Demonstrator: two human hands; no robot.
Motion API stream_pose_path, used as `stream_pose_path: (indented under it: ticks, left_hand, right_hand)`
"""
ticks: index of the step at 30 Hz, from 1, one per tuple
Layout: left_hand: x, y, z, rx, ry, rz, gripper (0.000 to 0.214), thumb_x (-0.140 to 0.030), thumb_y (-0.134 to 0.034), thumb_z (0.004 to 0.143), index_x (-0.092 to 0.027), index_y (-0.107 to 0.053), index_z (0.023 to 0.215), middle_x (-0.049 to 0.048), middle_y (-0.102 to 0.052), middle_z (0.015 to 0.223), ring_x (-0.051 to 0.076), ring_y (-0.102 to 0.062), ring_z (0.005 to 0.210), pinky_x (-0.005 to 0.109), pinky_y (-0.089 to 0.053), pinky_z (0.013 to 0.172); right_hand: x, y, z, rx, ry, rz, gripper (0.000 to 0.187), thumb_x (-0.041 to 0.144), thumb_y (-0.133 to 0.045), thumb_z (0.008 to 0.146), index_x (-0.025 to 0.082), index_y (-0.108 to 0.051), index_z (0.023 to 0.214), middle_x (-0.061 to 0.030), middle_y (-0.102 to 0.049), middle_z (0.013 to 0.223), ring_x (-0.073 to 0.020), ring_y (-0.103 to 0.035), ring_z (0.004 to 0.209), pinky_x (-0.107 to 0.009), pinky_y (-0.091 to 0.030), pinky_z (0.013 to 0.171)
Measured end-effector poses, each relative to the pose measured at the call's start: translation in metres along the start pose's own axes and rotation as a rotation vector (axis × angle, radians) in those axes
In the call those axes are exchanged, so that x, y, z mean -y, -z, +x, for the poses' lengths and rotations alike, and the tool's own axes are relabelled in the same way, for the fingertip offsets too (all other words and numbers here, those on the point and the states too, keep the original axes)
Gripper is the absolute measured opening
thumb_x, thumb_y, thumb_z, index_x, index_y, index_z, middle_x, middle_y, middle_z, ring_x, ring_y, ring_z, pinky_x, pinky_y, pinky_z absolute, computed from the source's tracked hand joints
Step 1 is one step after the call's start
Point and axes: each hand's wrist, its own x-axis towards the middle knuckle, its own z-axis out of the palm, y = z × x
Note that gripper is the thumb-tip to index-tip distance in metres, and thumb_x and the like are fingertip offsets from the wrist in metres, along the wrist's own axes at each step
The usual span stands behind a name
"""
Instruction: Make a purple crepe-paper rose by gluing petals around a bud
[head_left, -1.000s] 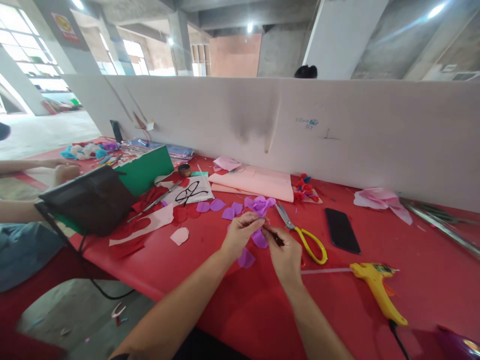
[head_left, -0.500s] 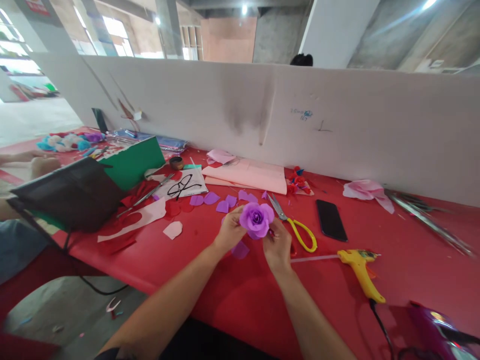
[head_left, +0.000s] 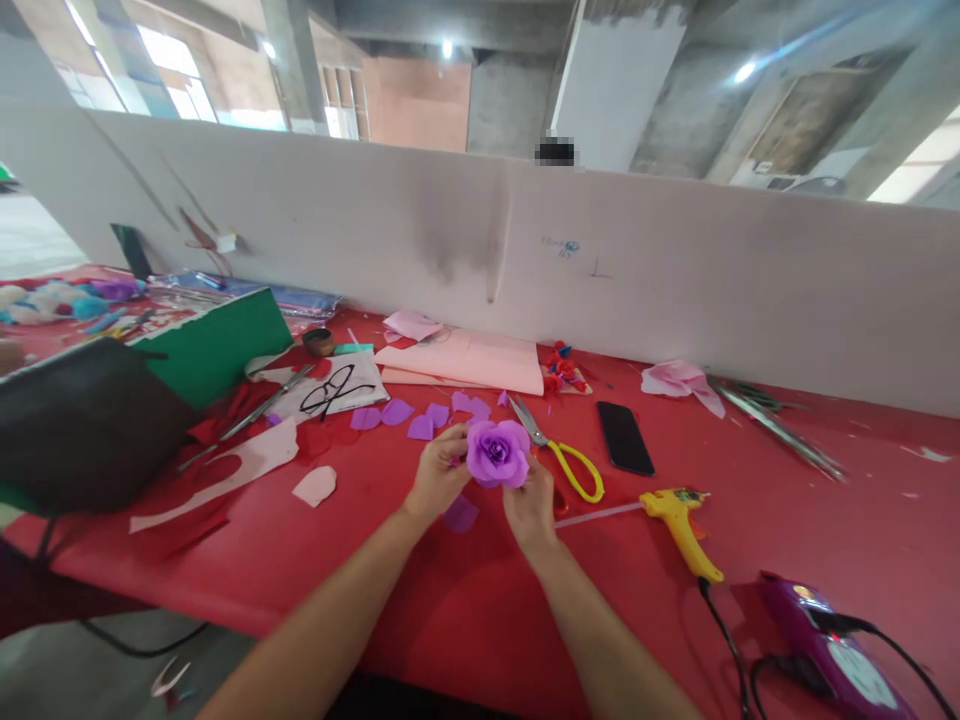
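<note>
Between my two hands is a purple paper rose [head_left: 498,454], its open face turned toward me. My left hand [head_left: 442,470] pinches its petals on the left side. On the other side my right hand [head_left: 532,500] grips the flower from the right and below, with some fingertips hidden behind the petals. Loose purple petals [head_left: 421,427] lie on the red table beyond my hands, and one more petal [head_left: 460,513] rests under the flower. Yellow-handled scissors [head_left: 574,470] lie just right of the rose, blades pointing away.
A yellow glue gun [head_left: 682,530] with its glue stick lies at right, near a purple device [head_left: 832,640] with cables. Behind are a black phone [head_left: 625,438], pink sheets [head_left: 465,358] and glasses [head_left: 336,390]. A green board [head_left: 217,345] stands at left; a pale partition [head_left: 337,220] bounds the back.
My view has swung to the right, so the table's things sit further left in the picture. Both hands still hold the rose, which looks slightly more tilted.
</note>
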Motion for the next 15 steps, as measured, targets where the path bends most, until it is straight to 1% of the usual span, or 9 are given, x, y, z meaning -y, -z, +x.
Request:
stream_pose_path:
  ticks: [5,9,12,15]
  left_hand:
    - [0.0005,0.0007,0.0008,-0.02,0.025,0.019,0.012,-0.031,-0.073,0.07,-0.019,-0.075,0.072,0.0058,-0.068,0.083,0.019,-0.062,0.081,0.03,-0.048,0.079]
    - [-0.0039,0.0009,0.002,-0.014,-0.015,0.009,0.011,-0.031,-0.073,0.07,-0.02,-0.074,0.069,0.0053,-0.067,0.08,0.018,-0.061,0.078,0.03,-0.048,0.077]
    - [-0.0069,0.0,0.0012,-0.011,-0.047,0.026,0.013,-0.03,-0.073,0.069,-0.019,-0.071,0.064,0.0056,-0.066,0.078,0.018,-0.06,0.076,0.03,-0.048,0.074]
    - [-0.0062,-0.0015,-0.0001,-0.035,-0.078,0.073,0.014,-0.027,-0.069,0.073,-0.018,-0.069,0.062,0.0061,-0.065,0.077,0.018,-0.06,0.076,0.03,-0.048,0.075]
  right_hand:
    - [-0.0033,0.0037,0.0008,0.026,-0.04,-0.011,0.017,0.018,-0.05,0.073,0.021,-0.067,0.073,-0.0024,-0.07,0.071,-0.0215,-0.062,0.068,-0.033,-0.051,0.066]
    - [-0.0018,0.0038,0.0007,0.025,-0.055,-0.015,0.016,0.019,-0.051,0.075,0.02,-0.066,0.069,-0.0019,-0.068,0.067,-0.0202,-0.061,0.064,-0.031,-0.05,0.062]
    - [0.0002,0.0037,0.0003,0.018,-0.061,-0.015,0.015,0.02,-0.053,0.075,0.02,-0.068,0.072,-0.0024,-0.069,0.068,-0.0203,-0.062,0.064,-0.03,-0.049,0.059]
    - [0.002,0.0057,0.0001,0.011,-0.06,-0.02,0.014,0.02,-0.055,0.075,0.019,-0.069,0.077,-0.0034,-0.07,0.071,-0.0204,-0.063,0.065,-0.03,-0.049,0.06]
